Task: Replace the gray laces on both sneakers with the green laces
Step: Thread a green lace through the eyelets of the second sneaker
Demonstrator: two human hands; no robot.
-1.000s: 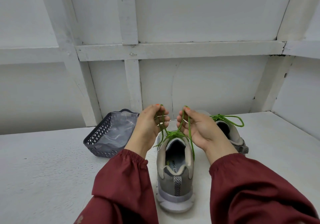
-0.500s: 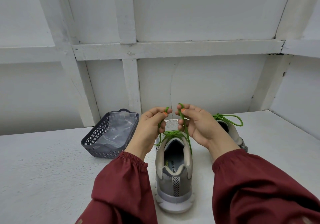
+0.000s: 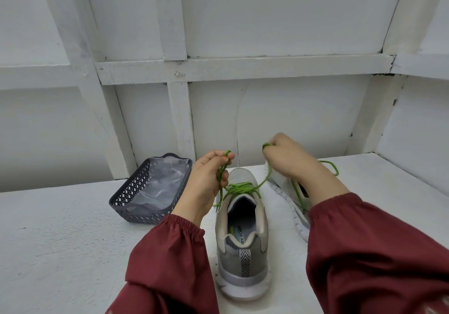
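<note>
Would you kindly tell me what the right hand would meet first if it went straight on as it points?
Probably the white back wall: the right hand, pinching the green lace, points forward-left with nothing nearer in line, though depth is unclear.

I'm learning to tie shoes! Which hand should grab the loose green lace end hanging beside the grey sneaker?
Left, probably. The left hand pinches the thin green lace right above its dangling end at the grey mesh sneaker's left side; the right hand grips the lace farther away.
</note>
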